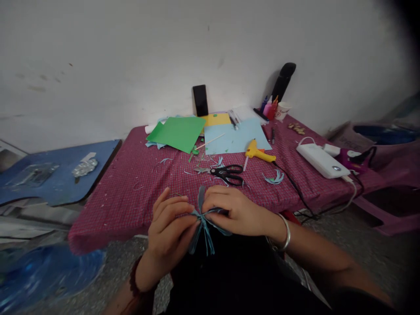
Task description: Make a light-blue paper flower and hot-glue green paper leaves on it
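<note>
My left hand [170, 229] and my right hand [238, 212] meet at the near edge of the low table [131, 192], both pinched on a small light-blue paper piece [204, 223] made of cut strips that fan out like petals. Some strips stand up between my fingers and others hang down toward my lap. A metal bangle sits on my right wrist. Just beyond my hands lie black-handled scissors [225, 172] on the red checked cloth.
A yellow glue gun [257, 152], green paper [179, 131], light-blue paper [236, 136], yellow paper [216, 119], a phone [200, 100] leaning on the wall, glue bottles [269, 107], a cup [282, 110], a white power bank [323, 160] and blue paper scraps [274, 178] lie on the table.
</note>
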Action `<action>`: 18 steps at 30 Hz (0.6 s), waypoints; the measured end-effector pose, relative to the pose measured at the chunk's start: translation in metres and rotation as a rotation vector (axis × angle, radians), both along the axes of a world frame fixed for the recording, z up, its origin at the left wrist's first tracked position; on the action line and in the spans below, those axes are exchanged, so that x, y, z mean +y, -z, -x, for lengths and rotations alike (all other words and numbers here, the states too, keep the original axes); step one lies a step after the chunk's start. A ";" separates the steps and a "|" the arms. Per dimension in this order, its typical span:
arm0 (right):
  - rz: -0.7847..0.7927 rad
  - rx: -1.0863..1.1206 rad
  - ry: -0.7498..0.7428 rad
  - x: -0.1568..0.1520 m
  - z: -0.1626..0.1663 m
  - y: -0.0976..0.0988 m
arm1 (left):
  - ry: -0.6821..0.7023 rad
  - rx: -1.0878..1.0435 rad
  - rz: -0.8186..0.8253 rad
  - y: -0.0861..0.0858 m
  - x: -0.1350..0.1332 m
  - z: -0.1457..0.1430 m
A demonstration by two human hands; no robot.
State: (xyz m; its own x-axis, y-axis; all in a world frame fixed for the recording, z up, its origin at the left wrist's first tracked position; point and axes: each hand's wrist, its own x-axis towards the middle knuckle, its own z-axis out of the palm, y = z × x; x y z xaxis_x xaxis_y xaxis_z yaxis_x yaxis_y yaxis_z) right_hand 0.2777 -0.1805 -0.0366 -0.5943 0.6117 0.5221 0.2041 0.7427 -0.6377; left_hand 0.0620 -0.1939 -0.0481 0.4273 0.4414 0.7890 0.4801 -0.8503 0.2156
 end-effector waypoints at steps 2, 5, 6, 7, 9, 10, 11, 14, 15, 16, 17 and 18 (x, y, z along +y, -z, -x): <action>0.045 0.051 -0.040 0.002 -0.004 -0.001 | -0.004 -0.003 -0.004 0.000 0.000 0.001; 0.111 0.084 -0.081 0.002 -0.013 -0.003 | -0.015 0.006 -0.012 -0.001 0.001 0.003; 0.117 0.085 -0.076 0.001 -0.015 -0.003 | -0.019 0.006 -0.014 -0.001 0.002 0.003; 0.109 0.087 -0.059 -0.002 -0.017 -0.003 | -0.021 0.006 -0.016 -0.002 0.002 0.004; 0.057 0.093 0.016 -0.008 -0.020 -0.003 | -0.030 -0.002 -0.021 -0.002 0.003 0.004; 0.023 0.080 0.068 -0.011 -0.021 -0.004 | -0.036 -0.009 -0.024 -0.002 0.003 0.004; -0.009 0.050 0.123 -0.014 -0.021 -0.004 | -0.043 -0.014 -0.028 -0.002 0.002 0.004; -0.076 -0.076 0.238 -0.021 -0.016 -0.004 | -0.058 -0.022 -0.044 -0.002 0.001 0.003; -0.093 -0.098 0.254 -0.021 -0.014 -0.004 | -0.056 -0.016 -0.045 -0.002 0.001 0.002; -0.108 -0.104 0.262 -0.020 -0.012 -0.003 | -0.051 -0.008 -0.045 -0.002 0.001 0.002; -0.119 -0.097 0.269 -0.019 -0.009 -0.003 | -0.044 0.002 -0.044 -0.002 0.000 0.002; -0.128 -0.084 0.276 -0.017 -0.007 -0.002 | -0.033 0.013 -0.042 -0.002 0.000 0.003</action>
